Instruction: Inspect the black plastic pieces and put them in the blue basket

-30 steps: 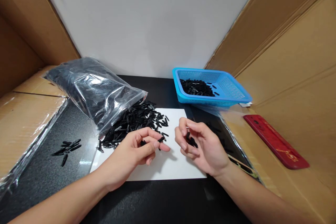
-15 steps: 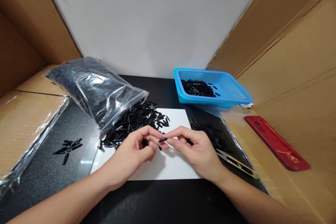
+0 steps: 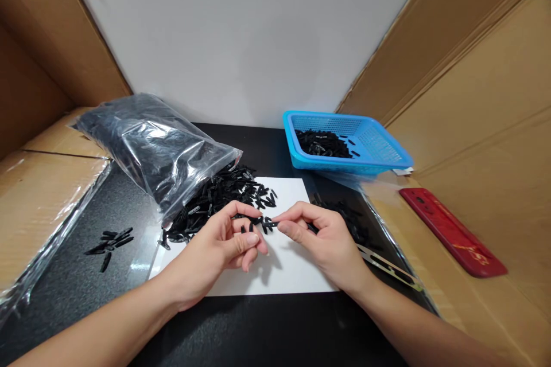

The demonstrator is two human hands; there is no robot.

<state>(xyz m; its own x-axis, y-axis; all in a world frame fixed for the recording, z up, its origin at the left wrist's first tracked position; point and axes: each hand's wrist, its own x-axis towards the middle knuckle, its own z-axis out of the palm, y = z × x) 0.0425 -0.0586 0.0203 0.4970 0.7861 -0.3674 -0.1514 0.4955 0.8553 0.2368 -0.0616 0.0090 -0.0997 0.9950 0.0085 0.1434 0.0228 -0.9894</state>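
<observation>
My left hand [image 3: 232, 238] is curled over the white sheet [image 3: 275, 278], with small black pieces [image 3: 251, 227] held among its fingers. To its right, the thumb and index finger of my right hand [image 3: 316, 235] pinch one end of a small black piece [image 3: 272, 223]. Part of another dark piece shows under the curled fingers of that hand. Behind my left hand a heap of black pieces [image 3: 215, 195] spreads over the sheet's left part, partly hidden by the hand.
A clear bag of black pieces [image 3: 155, 137] lies at the left back. A blue basket [image 3: 370, 165] at the right back holds more. Several pieces [image 3: 109, 242] lie far left. At right are a metal tool [image 3: 390, 268] and a red phone-like object [image 3: 451, 232].
My left thumb and fingers have parted, showing the black pieces inside. The right hand has stayed close by, its pinched piece now a little apart from my left fingertips.
</observation>
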